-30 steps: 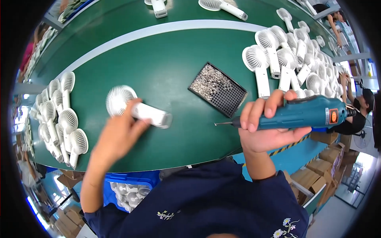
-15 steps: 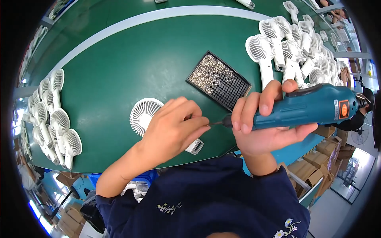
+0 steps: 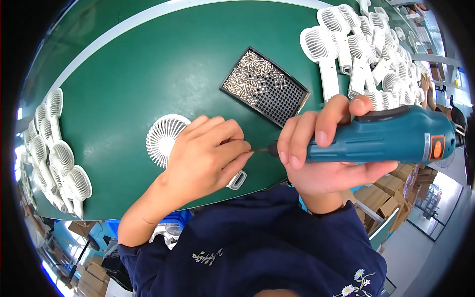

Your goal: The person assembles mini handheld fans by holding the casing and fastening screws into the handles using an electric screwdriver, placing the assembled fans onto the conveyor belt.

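**On a green worktable: electric screwdriver bit at the left fingertips**

At nine o'clock from the view's center lay a white handheld fan, its caged head outward and its handle end toward six o'clock, beneath the person's left hand. That hand's thumb and fingertips were pressed together at the tip of the driver bit; whether they pinched a screw could not be told. At three o'clock, the right hand's fingers were wrapped around a teal electric screwdriver, its bit pointing toward nine. At one o'clock sat a black perforated screw tray, partly covered by silvery screws. Further fans were clustered at two o'clock and, farther out, at nine.
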Motion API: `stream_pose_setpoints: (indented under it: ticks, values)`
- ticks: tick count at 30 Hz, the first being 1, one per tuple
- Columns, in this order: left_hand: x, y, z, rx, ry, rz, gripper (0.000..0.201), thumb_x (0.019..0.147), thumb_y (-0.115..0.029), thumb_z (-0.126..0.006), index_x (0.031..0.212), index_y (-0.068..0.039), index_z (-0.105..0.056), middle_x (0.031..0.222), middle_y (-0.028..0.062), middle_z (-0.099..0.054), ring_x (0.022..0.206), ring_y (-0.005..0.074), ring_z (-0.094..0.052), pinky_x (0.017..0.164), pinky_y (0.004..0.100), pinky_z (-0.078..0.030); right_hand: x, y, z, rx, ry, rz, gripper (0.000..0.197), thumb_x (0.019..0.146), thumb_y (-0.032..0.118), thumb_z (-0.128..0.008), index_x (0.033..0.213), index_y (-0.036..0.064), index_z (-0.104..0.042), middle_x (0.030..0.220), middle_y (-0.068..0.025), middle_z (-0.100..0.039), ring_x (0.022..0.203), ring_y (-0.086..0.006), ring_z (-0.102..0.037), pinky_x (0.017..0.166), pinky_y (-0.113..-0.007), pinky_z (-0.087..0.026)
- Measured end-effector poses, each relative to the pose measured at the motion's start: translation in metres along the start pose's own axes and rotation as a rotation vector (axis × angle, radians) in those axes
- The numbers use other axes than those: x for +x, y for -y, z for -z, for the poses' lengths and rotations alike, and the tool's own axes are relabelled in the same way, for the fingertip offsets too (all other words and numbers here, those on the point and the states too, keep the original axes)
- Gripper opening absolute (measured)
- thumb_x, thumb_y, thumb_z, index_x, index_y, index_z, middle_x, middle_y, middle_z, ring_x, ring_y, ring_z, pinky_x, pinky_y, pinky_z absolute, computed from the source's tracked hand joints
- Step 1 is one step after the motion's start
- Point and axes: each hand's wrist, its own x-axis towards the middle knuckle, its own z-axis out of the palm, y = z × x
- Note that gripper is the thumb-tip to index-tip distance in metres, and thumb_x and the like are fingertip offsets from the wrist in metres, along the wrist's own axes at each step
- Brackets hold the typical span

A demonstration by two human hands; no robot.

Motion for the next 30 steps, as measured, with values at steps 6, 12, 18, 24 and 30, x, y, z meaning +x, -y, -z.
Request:
stream_pose_setpoints:
  ticks: [6, 12, 18, 24, 30]
  values:
    - [-0.001, 0.003, -0.002, -0.052, -0.016, -0.001, 0.017, 0.067, -0.004, -0.081, 0.080, -0.008, -0.071, 0.077, -0.0001, -0.056, 0.064, 0.0171, -0.051, 0.059, 0.0326, -0.035, -0.003, 0.004, 0.000, -0.009, 0.009, 0.046, 0.075, 0.094, 0.073, -0.042, 0.140, 0.0137, -0.041, 0.094, -0.0057, -0.053, 0.052, -0.0211, -0.055, 0.044, -0.037, -0.047]
    - [-0.001, 0.002, 0.001, -0.020, 0.026, 0.000, 0.016, 0.067, -0.005, -0.081, 0.080, -0.007, -0.071, 0.077, 0.0004, -0.057, 0.064, 0.0175, -0.052, 0.059, 0.0326, -0.035, -0.002, 0.002, 0.000, 0.000, 0.008, 0.007, 0.076, 0.093, 0.073, -0.043, 0.141, 0.0143, -0.041, 0.094, -0.0054, -0.053, 0.053, -0.0218, -0.056, 0.046, -0.038, -0.048]
    - [-0.001, 0.003, -0.002, 0.006, 0.026, -0.017, 0.017, 0.068, -0.007, -0.081, 0.082, -0.007, -0.072, 0.076, 0.0010, -0.056, 0.065, 0.0181, -0.052, 0.060, 0.0331, -0.037, 0.000, -0.002, 0.006, 0.017, 0.101, -0.011, 0.076, 0.091, 0.073, -0.050, 0.139, 0.0142, -0.044, 0.091, -0.0063, -0.053, 0.053, -0.0228, -0.057, 0.047, -0.038, -0.049]
    - [-0.004, 0.000, 0.004, 0.048, 0.138, 0.012, 0.028, 0.066, -0.014, -0.083, 0.091, -0.006, -0.073, 0.084, 0.0031, -0.059, 0.077, 0.0214, -0.057, 0.068, 0.0351, -0.043, 0.000, 0.001, 0.008, 0.027, 0.222, -0.038, 0.074, 0.090, 0.071, -0.054, 0.138, 0.0137, -0.046, 0.089, -0.0067, -0.053, 0.052, -0.0232, -0.058, 0.046, -0.038, -0.049]
    - [-0.009, -0.026, 0.045, 0.256, 0.281, 0.044, 0.048, 0.066, -0.024, -0.082, 0.108, -0.006, -0.070, 0.116, 0.0081, -0.063, 0.117, 0.0273, -0.056, 0.102, 0.0526, -0.040, -0.006, 0.007, -0.001, -0.002, 0.120, 0.025, 0.075, 0.090, 0.070, -0.054, 0.138, 0.0127, -0.046, 0.089, -0.0067, -0.053, 0.051, -0.0227, -0.058, 0.044, -0.037, -0.048]
